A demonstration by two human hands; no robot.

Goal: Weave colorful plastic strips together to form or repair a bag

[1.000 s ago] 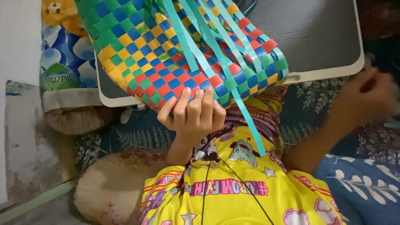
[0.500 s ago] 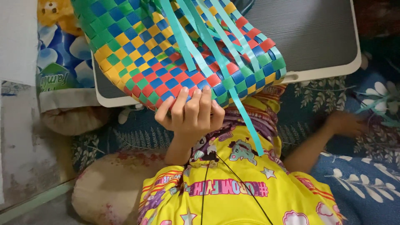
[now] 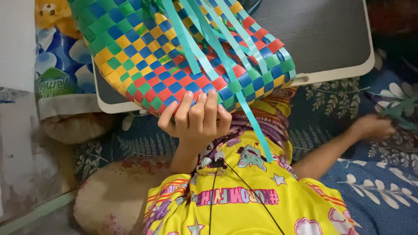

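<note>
The left hand [image 3: 194, 119] props the woven plastic basket [image 3: 183, 52] at the lap desk's [image 3: 331, 39] near edge, fingers curled under its rim to steady it. Loose teal strips [image 3: 244, 109] hang free. The right hand [image 3: 372, 127] reaches onto floral bedding [image 3: 379, 174]; its fingers cannot be told.

The woven basket [image 3: 174, 56] lay on the small table [image 3: 331, 39]. The left hand [image 3: 196, 119] was under its edge. The right hand [image 3: 370, 127] was far right, on the blanket [image 3: 383, 182].
</note>
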